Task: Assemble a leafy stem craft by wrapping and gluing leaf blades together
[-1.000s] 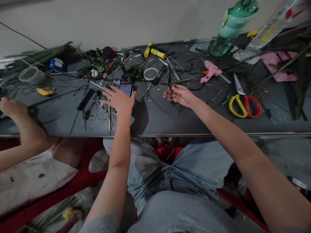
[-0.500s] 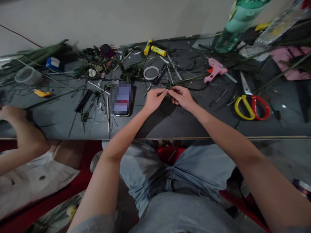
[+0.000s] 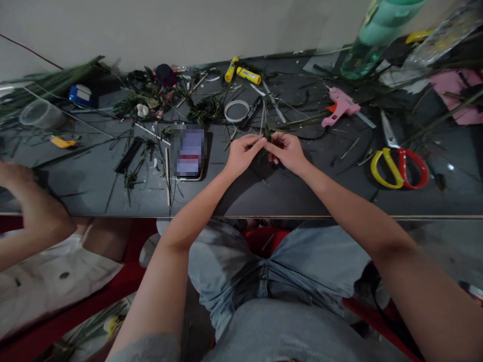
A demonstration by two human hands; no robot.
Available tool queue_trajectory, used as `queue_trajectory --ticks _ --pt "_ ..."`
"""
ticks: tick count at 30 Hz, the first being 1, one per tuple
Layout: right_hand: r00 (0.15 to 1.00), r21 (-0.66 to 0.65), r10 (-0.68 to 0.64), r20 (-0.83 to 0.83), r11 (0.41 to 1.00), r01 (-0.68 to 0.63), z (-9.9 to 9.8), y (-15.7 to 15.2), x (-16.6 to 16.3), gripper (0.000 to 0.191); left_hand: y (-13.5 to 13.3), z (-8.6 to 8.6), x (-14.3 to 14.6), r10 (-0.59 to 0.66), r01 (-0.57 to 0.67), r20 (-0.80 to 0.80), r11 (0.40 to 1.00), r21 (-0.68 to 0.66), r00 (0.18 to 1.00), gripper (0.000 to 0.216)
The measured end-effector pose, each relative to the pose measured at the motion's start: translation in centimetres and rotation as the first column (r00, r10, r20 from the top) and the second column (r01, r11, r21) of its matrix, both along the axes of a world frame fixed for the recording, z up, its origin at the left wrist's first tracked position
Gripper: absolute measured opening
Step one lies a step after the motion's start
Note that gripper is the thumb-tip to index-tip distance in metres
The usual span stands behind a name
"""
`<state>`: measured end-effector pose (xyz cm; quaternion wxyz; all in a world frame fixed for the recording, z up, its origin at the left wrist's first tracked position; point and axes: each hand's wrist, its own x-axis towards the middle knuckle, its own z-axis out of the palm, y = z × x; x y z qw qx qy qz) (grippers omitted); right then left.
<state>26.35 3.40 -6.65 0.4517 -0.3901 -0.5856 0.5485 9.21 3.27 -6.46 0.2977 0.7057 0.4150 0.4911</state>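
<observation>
Fingers (image 3: 258, 143) of both hands meet tip to tip, clamped on a small green sprig (image 3: 266, 132) held just above the bench (image 3: 264, 198). The left hand (image 3: 241, 157) pinches it from one side and the right hand (image 3: 289, 152) from the other. A thin stem rises from the pinch, away from the person. The work in hand looks like fine shaping of the sprig. Judging by its size, any further turn calls for one pinch to hold firm while the other shifts.

Just left of the fingers lies a phone (image 3: 190, 151), screen up. Just beyond them is a white tape ring (image 3: 236, 110), with yellow tubes (image 3: 243, 74) farther back. To the right are a pink glue gun (image 3: 339, 108) and yellow-and-red scissors (image 3: 400, 168).

There are two containers, both well away from the fingers. A green bottle (image 3: 373, 35) stands far right at the back, and a clear tub (image 3: 39, 114) sits far left. What either holds cannot be told.

A co-worker's hand (image 3: 22, 196) rests at the bench's left edge.
</observation>
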Motion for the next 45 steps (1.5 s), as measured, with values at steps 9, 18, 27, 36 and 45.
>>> queue_trajectory --ticks 9,18,27,36,45 --pt "0.993 0.014 -0.099 -0.058 0.995 0.1 0.2 -0.3 0.1 0.062 -0.4 -1.0 0.1 0.002 0.001 0.059 0.999 -0.047 0.998 0.043" --pt "0.985 0.045 -0.148 -0.086 0.987 0.152 -0.8 0.3 0.2 0.065 -0.3 -1.5 0.3 0.046 -0.046 0.029 0.999 -0.009 0.998 0.036" --pt "0.983 -0.042 -0.155 -0.095 0.988 0.151 -0.2 0.2 0.4 0.061 -0.7 -1.2 0.6 0.085 -0.081 0.055 0.995 -0.064 0.995 0.041" --pt "0.994 0.025 -0.099 -0.041 0.995 0.1 0.3 -0.1 1.1 0.059 -0.2 -1.4 0.7 0.042 -0.027 0.124 0.993 -0.115 0.991 0.058" --pt "0.998 -0.041 -0.057 0.008 0.998 0.057 0.7 0.6 2.0 0.04 0.6 -1.9 0.7 0.008 -0.007 0.015 0.997 -0.072 1.0 0.046"
